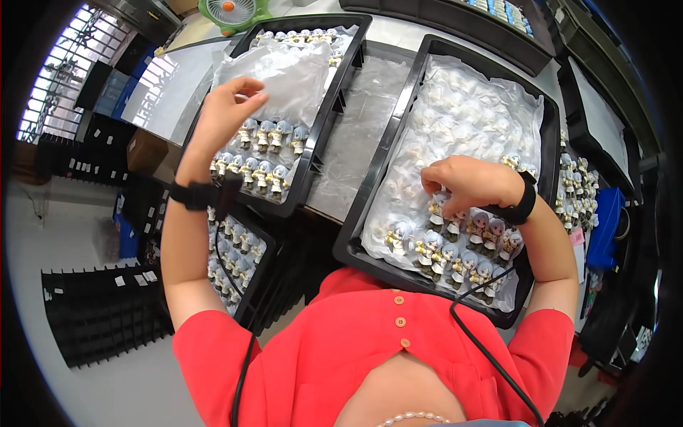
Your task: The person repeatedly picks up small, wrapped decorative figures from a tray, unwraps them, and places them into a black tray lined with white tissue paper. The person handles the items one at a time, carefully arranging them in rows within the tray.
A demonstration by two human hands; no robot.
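Small silver-haired figurines in white and gold fill two black trays. Over the left tray [308, 167] hovers my left hand [231, 107], its fingers loosely bent and the thumb apart, with nothing seen between them. Below it lies a crumpled translucent plastic sheet [277, 82], with figurines [267, 135] standing in rows at its near side. My right hand [469, 181] reaches into the right tray [398, 146], its fingers closed around the head of a figurine [437, 206]. More figurines [462, 267] lie in rows near that tray's front edge. White wrapping film [462, 107] covers the far part.
A lower tray of figurines [238, 260] sits at the left below the table edge. More figurines [576, 185] lie at the right beside a blue box [607, 228]. A green fan [231, 11] stands at the back. Black cables [491, 356] hang from both wrists.
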